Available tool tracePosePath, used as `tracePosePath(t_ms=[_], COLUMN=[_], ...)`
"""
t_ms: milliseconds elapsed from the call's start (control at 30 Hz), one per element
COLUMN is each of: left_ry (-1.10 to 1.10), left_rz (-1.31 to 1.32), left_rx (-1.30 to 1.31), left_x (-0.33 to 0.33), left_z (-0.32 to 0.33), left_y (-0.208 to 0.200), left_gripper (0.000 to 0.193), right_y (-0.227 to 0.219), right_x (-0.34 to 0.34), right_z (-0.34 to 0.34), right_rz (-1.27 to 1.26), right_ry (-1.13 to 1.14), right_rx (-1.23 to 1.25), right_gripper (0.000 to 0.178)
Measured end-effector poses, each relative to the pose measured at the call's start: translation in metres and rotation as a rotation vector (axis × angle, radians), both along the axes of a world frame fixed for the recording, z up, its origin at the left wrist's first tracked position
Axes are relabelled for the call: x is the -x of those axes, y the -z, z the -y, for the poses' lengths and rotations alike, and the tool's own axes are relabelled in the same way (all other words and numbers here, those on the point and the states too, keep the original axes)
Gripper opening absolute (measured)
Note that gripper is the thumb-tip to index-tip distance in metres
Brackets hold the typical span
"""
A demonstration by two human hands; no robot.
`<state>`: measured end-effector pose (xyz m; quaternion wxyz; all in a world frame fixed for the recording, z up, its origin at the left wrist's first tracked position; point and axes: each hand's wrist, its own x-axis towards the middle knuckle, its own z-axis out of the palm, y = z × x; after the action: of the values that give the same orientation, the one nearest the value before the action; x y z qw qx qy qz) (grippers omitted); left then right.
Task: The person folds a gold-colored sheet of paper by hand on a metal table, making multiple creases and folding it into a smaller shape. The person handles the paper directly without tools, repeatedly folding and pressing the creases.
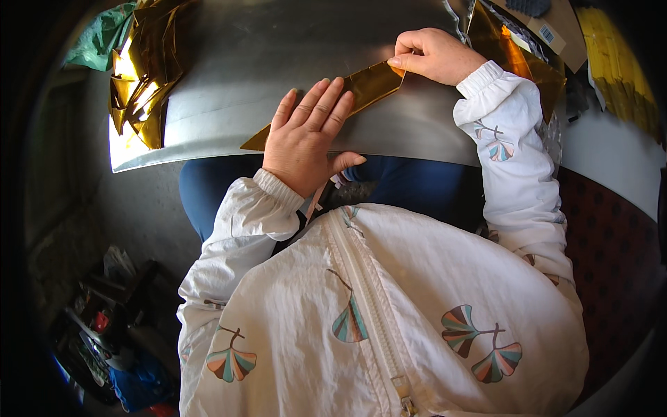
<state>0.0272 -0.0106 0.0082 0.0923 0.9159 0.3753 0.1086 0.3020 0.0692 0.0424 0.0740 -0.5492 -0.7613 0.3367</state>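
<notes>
A narrow strip of shiny gold foil (375, 85) lies slantwise on the grey metal sheet (243, 97), its right end higher and farther away. My left hand (310, 132) rests flat across the strip's left part, fingers stretched and thumb out to the side, covering some of it. At the strip's far right end, my right hand (438, 57) pinches the corner between thumb and fingers. The strip's pointed left tip shows beside my left hand.
Folded gold foil pieces (149, 76) are heaped at the left, beside a green plastic bag (101, 35). More gold foil (521, 59), a cardboard box (559, 31) and a yellow bundle (618, 69) lie at the right. The metal sheet's near edge runs above my lap.
</notes>
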Motion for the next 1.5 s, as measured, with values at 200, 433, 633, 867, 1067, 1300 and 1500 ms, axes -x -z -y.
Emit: tracePosePath(t_ms=[200, 433, 633, 867, 1067, 1300, 1500], left_ry=[-0.02, -0.036, -0.047, -0.059, -0.047, -0.081, -0.054], left_rz=[0.002, -0.024, -0.07, 0.042, 0.014, 0.011, 0.049], left_rx=[0.024, 0.017, -0.009, 0.071, 0.09, 0.051, 0.081], left_x=[-0.001, -0.002, -0.003, -0.004, -0.002, -0.006, 0.012], left_z=[0.002, 0.003, 0.003, 0.004, 0.004, 0.008, 0.013], left_y=[-0.001, 0.0, 0.001, -0.003, -0.006, -0.003, -0.004], left_gripper=[0.094, 0.099, 0.082, 0.089, 0.105, 0.099, 0.091], right_y=[0.017, 0.017, 0.023, 0.036, 0.029, 0.015, 0.039], right_x=[0.004, 0.034, 0.113, 0.094, 0.058, 0.086, 0.094], right_z=[0.015, 0.071, 0.13, 0.127, 0.106, 0.12, 0.113], right_rz=[0.016, 0.001, 0.076, 0.267, 0.438, 0.246, 0.269], right_ry=[0.131, 0.511, 0.115, 0.136, 0.253, 0.101, 0.088], right_rx=[-0.174, -0.75, -0.569, -0.45, -0.465, -0.583, -0.556], right_gripper=[0.031, 0.017, 0.066, 0.081, 0.075, 0.089, 0.082])
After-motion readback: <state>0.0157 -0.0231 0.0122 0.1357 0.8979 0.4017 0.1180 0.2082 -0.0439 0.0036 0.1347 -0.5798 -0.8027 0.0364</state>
